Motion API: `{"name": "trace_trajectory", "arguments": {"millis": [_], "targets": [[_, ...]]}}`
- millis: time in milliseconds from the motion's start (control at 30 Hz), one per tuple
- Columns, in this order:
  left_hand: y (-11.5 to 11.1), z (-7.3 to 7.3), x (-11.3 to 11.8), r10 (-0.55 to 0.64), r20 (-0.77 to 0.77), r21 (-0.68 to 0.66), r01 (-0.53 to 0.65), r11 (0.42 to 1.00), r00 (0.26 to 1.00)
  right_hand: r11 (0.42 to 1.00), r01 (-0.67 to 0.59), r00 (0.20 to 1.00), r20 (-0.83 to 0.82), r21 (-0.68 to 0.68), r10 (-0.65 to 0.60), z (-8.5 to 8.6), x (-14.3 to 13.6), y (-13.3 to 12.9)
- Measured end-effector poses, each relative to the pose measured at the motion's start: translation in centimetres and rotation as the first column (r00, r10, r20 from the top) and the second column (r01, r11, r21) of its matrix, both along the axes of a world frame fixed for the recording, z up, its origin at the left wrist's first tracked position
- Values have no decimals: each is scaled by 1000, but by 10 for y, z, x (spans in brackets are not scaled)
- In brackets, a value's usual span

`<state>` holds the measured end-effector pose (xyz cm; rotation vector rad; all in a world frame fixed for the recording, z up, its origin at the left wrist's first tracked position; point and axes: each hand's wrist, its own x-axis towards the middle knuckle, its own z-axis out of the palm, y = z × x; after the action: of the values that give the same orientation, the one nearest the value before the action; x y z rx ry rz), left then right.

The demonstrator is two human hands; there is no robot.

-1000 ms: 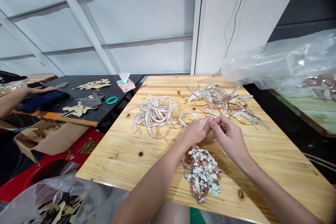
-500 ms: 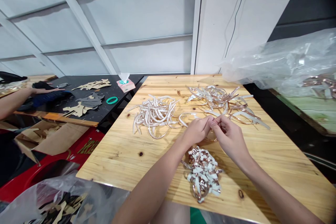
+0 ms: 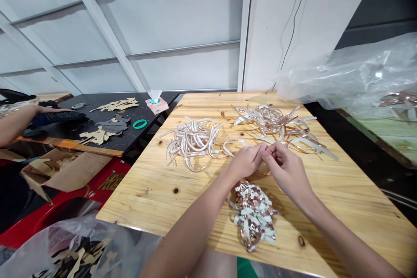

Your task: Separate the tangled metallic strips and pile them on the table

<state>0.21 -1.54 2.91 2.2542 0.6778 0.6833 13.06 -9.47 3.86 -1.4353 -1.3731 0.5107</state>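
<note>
Over the wooden table, my left hand and my right hand meet with thumbs and fingertips pinched together. A thin curved rose-gold strip shows just below and between them; its part at the fingertips is hidden. Left of my hands lies a pile of curved pale strips. Beyond them and to the right is a looser pile of shiny rose-gold and white strips. Nearer to me, under my wrists, sits a heap of short crinkled rose-gold and white pieces.
A black table at left bears beige and grey cut pieces, a green tape ring and a tissue box. Another person's hand touches dark material there. Plastic bags stand at lower left and right.
My hands stay pinched together in nearly the same place. At far left, the other person's hand has shifted slightly left with the dark material. The view has moved slightly.
</note>
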Motion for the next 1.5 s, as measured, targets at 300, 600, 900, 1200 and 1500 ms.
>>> {"name": "trace_trajectory", "arguments": {"millis": [300,600,900,1200,1500], "targets": [[0,1,0,-9,10,7,9,1000,1000,1000,10,1000,17,2,-10,0,0,0],[0,5,0,-10,-5,-1,10,1000,1000,1000,5,1000,28,-14,-4,1,1,0],[-9,7,9,33,180,-38,-26,999,983,999,-6,969,-245,46,17,2,-2,0],[-14,6,18,102,368,-221,-19,975,924,996,-36,751,-655,77,78,1,-1,7],[-14,4,14,116,261,-123,-86,989,958,993,-114,737,-669,17,96,-2,1,11]]}}
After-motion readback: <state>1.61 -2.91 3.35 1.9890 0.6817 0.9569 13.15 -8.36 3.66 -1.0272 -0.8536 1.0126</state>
